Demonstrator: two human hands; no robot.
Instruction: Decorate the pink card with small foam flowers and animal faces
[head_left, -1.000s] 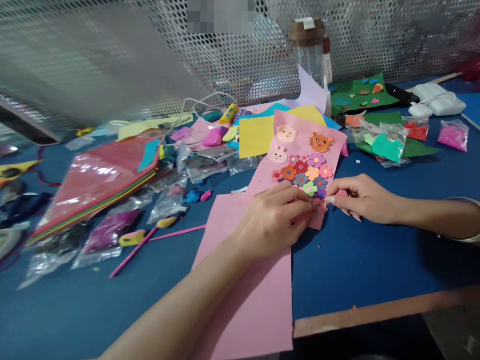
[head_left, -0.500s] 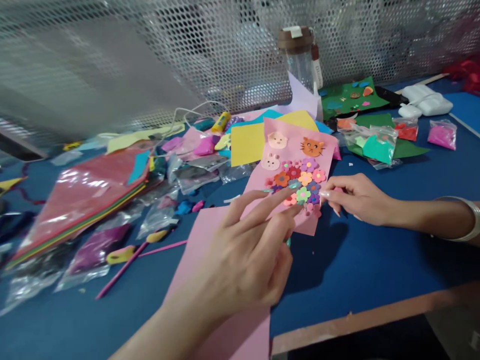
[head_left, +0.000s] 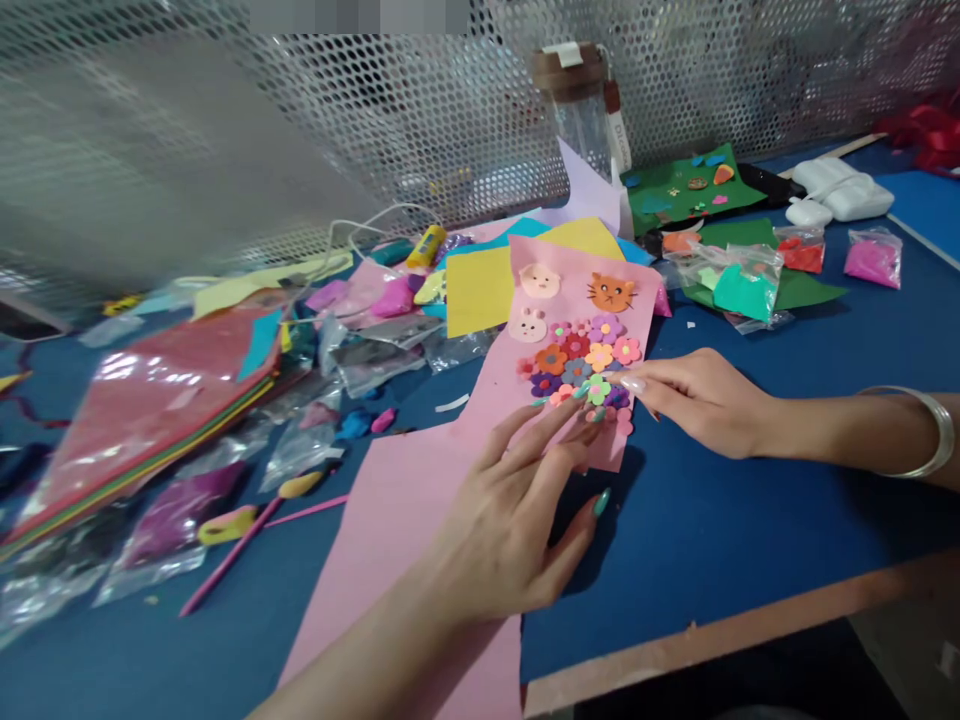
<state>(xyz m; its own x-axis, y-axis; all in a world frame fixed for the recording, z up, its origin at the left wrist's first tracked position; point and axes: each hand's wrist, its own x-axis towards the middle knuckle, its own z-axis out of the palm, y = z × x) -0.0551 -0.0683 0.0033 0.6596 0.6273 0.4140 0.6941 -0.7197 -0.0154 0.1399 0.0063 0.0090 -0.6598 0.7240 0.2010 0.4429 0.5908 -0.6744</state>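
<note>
A pink sheet (head_left: 491,365) carries a cluster of colourful clay flowers (head_left: 577,345), with an orange cat face (head_left: 611,292), a pale pig-like face (head_left: 540,280) and a pale rabbit face (head_left: 529,325) above them. My left hand (head_left: 517,510) is open, its fingertips resting at the lower edge of the flowers and its thumb stretched out to the side. From the right, my right hand (head_left: 697,405) reaches over the cluster with thumb and index finger pressed together beside the light green flower (head_left: 598,390). Whatever is in that pinch is too small to name.
Bagged clay (head_left: 184,510), a purple stick tool (head_left: 232,555) and a stack of coloured sheets (head_left: 150,430) lie on the left. Behind stand a brown-lidded bottle (head_left: 577,100) and a metal mesh panel (head_left: 337,120). Green sheets (head_left: 810,295) and more clay bags (head_left: 874,258) are on the right.
My right hand has moved left from the sheet's edge onto the flowers. My left thumb has swung outward from under the palm, and the left fingers have drawn back slightly.
</note>
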